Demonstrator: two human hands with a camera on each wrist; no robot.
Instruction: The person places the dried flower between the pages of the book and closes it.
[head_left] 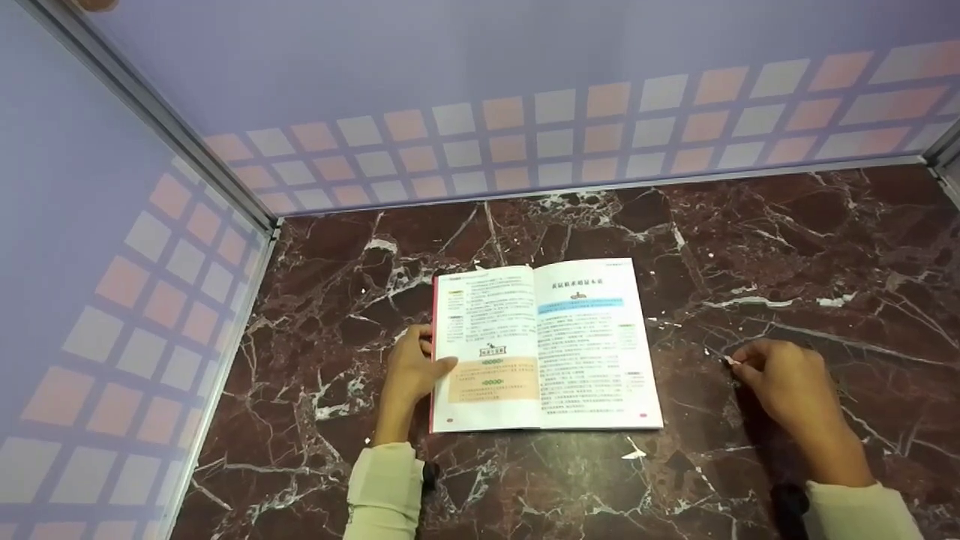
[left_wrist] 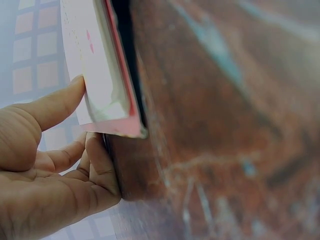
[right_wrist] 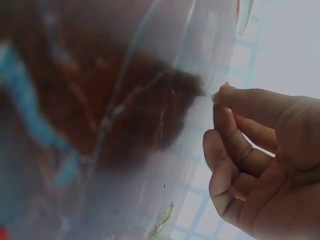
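An open book (head_left: 592,360) with printed pages and a red cover edge lies on the dark marbled table. At its left edge my left hand (head_left: 412,367) grips it, thumb on the left page. In the left wrist view the fingers of the left hand (left_wrist: 60,150) curl under the corner of the book (left_wrist: 95,60). Off to the right of the book, my right hand (head_left: 795,386) pinches a tiny pale scrap between thumb and forefinger. The right wrist view shows the scrap (right_wrist: 216,95) at the fingertips of the right hand (right_wrist: 265,155); its kind is unclear.
The table (head_left: 315,457) is dark red-brown with white veins. A small white fleck (head_left: 634,453) shows below the book. Behind stands a lilac panel (head_left: 480,67) with pink and white squares, and another panel (head_left: 97,247) borders the left side.
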